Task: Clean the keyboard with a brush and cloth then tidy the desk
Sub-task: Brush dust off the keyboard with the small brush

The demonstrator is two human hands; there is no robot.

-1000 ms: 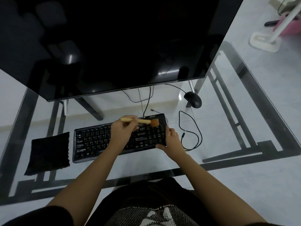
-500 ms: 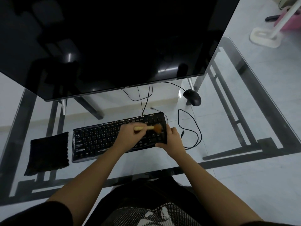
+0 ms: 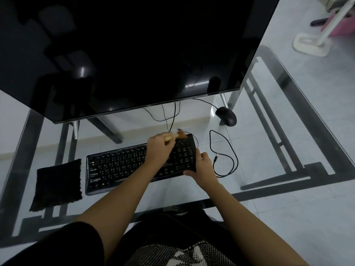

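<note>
A black keyboard point(image 3: 119, 166) lies on the glass desk point(image 3: 269, 150) in front of me. My left hand point(image 3: 158, 148) grips a small wooden brush point(image 3: 177, 134). Its orange bristles are blurred at the keyboard's far right corner. My right hand point(image 3: 202, 167) holds the keyboard's right end, thumb on top and fingers around the near corner. A black cloth point(image 3: 56, 184) lies flat to the left of the keyboard, untouched.
A large dark monitor point(image 3: 134, 54) overhangs the back of the desk. A black mouse point(image 3: 226, 116) sits at the back right. A loose black cable point(image 3: 223, 152) loops right of the keyboard. A white stand base point(image 3: 311, 44) sits on the floor far right.
My left hand has swept the brush from the number pad back toward the keyboard's far right corner. The right hand has kept its hold on the keyboard's right end.
</note>
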